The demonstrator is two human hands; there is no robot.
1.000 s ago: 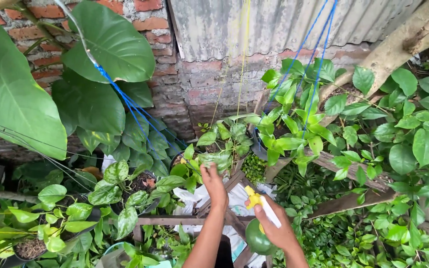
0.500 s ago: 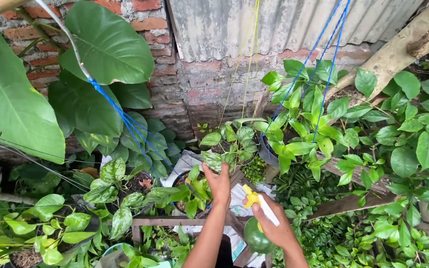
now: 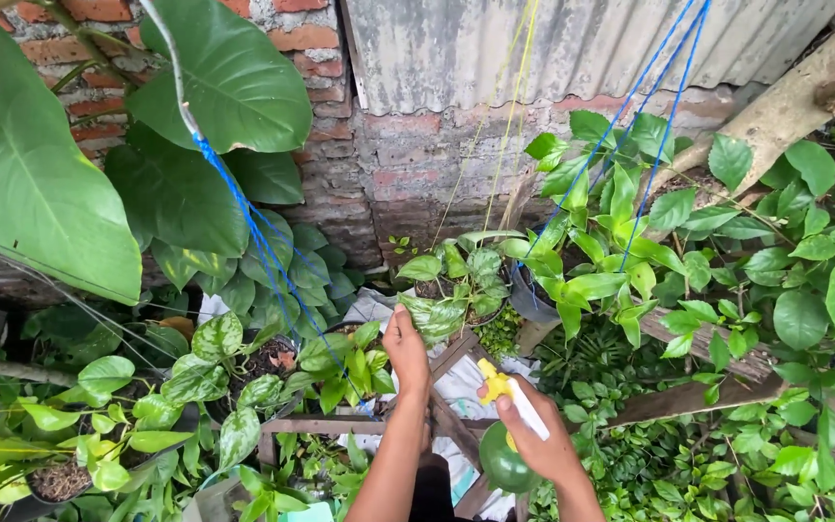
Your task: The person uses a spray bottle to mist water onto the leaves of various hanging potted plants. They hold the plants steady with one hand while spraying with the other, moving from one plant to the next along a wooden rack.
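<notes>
Right hand (image 3: 543, 447) grips the green spray bottle (image 3: 506, 462), nozzle forward; left hand (image 3: 406, 346) — fingers loosely extended, holding nothing — steadies the hanging plant's leaves (image 3: 442, 314).

Both forearms are rising from the bottom edge of the view, bare and angled upward, running close beside each other. The left hand (image 3: 405, 345) is reaching further forward than the right, wrist nearly straight, back of the hand facing the camera, its fingers (image 3: 400, 319) drawn together and pointing up. The right hand (image 3: 540, 443) is sitting lower and nearer the body, fingers curling closed in a grip, thumb lying on top.
</notes>
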